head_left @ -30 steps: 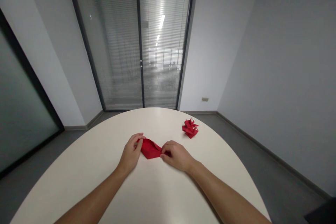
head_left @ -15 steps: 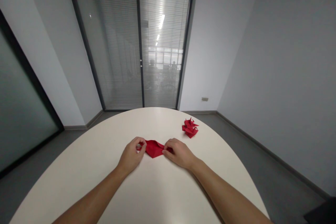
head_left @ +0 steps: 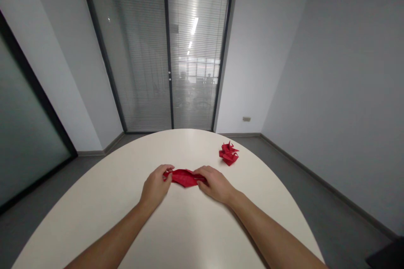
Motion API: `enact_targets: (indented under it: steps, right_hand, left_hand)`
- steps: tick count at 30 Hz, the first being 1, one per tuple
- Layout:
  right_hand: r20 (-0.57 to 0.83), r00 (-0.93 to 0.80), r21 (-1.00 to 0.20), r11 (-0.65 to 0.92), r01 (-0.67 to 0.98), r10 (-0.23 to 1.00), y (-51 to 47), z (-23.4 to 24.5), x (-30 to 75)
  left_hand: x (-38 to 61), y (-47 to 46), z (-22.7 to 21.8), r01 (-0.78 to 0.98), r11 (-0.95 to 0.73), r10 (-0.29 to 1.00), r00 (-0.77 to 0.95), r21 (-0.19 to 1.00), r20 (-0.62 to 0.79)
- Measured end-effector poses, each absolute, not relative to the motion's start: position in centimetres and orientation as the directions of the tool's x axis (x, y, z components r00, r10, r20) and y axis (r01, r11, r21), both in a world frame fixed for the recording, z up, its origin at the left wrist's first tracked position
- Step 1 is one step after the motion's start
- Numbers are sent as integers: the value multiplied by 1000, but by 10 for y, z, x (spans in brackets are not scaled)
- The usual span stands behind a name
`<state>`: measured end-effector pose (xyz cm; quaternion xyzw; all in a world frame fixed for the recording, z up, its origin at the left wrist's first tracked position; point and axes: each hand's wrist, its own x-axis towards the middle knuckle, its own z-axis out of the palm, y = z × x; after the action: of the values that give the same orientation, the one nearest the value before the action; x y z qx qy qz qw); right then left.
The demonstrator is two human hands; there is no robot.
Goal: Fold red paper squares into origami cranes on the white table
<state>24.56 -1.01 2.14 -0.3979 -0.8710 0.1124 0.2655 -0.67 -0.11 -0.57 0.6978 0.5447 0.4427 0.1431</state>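
Note:
A folded sheet of red origami paper lies low on the table between my hands, its long sides bowed apart around a darker gap. My left hand pinches its left end between thumb and fingers. At the other end, my right hand has its thumb and fingers closed round the paper's right tip. Both tips are partly covered by my fingers. Beyond my right hand stands a cluster of folded red paper pieces with pointed ends; several seem bunched together.
The round, cream-coloured table has its curved far edge a short way past the paper. Behind it are a glass partition with blinds and grey walls. A dark object shows at the lower right corner.
The red paper has become flatter and longer, its lower point drawn up slightly. My left hand has shifted a little left and its fingers have moved; the right fingers reach further over their end.

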Motion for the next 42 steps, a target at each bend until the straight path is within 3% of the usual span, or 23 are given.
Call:
enact_targets:
  steps: [7,17,29,35,42]
  right_hand:
    - [377,-621,-359,727,585,687,-9,19,244]
    - [363,-614,-337,713,615,701,-10,22,243]
    - [361,-628,-263,721,641,690,-6,19,245]
    - [363,-617,-279,714,643,698,-8,21,246]
    - [345,-613,-295,702,648,711,-8,21,246]
  left_hand:
    - [-4,-4,1,718,-343,895,54,605,443]
    - [-3,-8,4,791,-281,904,29,543,426]
    - [-2,-17,13,926,-314,888,208,209,411]
    - [-5,-13,7,909,-292,895,150,298,420]
    - [-12,-5,1,830,-246,930,57,500,364]
